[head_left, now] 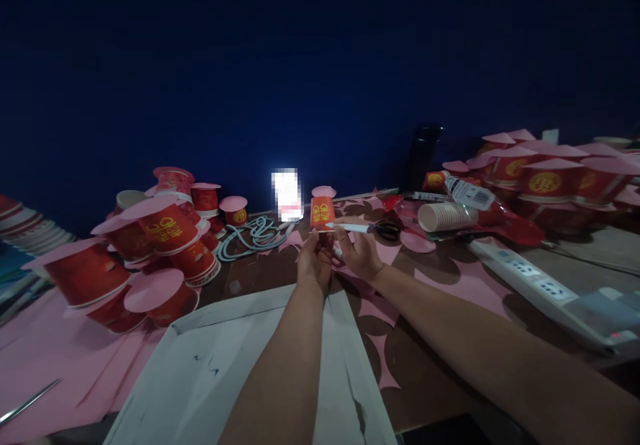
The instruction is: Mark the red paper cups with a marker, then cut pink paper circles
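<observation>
Straight ahead, a red paper cup [322,213] with yellow characters is held upside down, its rim low. A pink paper disc [324,192] sits on its upturned base. My left hand [316,258] is closed around the lower part of the cup. In my right hand [361,250] there is a slim white pen [354,228], its tip pointing left at the cup's rim. Whether the tip touches the cup I cannot tell. Black-handled scissors [387,230] lie just right of my right hand. Below my forearms is a white box lid [225,365].
Red cups with pink discs are piled at left [167,228] and right [545,181]. A pale cable [255,235] lies coiled beside a glowing screen [287,193]. Pink paper offcuts [465,288], a stack of paper cups [447,217] and a power strip [530,278] lie rightward.
</observation>
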Motion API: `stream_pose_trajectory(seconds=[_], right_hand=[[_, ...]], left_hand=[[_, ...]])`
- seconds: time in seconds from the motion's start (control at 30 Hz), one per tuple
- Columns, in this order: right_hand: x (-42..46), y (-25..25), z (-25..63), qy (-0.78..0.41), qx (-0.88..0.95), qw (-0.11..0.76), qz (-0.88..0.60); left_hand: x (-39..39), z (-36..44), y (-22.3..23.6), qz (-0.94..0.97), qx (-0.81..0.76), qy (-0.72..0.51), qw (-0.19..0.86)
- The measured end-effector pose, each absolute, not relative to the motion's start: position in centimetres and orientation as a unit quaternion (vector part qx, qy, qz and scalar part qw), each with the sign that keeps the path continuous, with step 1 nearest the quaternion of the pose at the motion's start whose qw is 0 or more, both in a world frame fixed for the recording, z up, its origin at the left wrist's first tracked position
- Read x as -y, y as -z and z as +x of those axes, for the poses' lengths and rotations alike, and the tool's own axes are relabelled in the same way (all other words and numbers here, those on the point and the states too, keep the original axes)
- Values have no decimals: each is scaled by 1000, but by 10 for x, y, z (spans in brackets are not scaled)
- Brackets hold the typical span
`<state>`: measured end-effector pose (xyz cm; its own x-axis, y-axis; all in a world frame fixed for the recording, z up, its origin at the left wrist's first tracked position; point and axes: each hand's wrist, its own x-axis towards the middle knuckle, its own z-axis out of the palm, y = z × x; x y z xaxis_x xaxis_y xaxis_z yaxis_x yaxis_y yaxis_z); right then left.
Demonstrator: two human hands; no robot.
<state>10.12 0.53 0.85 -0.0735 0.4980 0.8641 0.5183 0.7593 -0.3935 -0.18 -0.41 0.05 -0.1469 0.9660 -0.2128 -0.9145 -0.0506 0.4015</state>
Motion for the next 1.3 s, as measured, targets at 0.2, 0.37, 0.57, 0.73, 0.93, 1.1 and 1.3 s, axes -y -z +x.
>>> stream_pose_trajectory(seconds=[0.2, 0.37, 0.57, 0.73, 0.93, 1.1, 1.3], right_hand=[[-7, -7, 102, 28, 746, 568, -346], [-8, -6, 102, 36, 742, 572, -349], [-8, -6, 103, 37, 753, 562, -342], [-9, -6, 103, 32, 754, 559, -344], [-10, -7, 103, 40, 749, 565, -345], [-8, -7, 103, 30, 747, 567, -346], [-8, -7, 102, 8, 721, 593, -359]], left_hand=[[3, -2, 3, 54, -224, -730, 644], [4, -2, 0, 52, -236, -723, 647], [3, -2, 3, 57, -228, -725, 647], [3, -2, 3, 59, -236, -724, 646], [3, -2, 3, 57, -241, -724, 644], [2, -3, 2, 52, -239, -723, 646], [4, -4, 0, 47, -234, -721, 650]])
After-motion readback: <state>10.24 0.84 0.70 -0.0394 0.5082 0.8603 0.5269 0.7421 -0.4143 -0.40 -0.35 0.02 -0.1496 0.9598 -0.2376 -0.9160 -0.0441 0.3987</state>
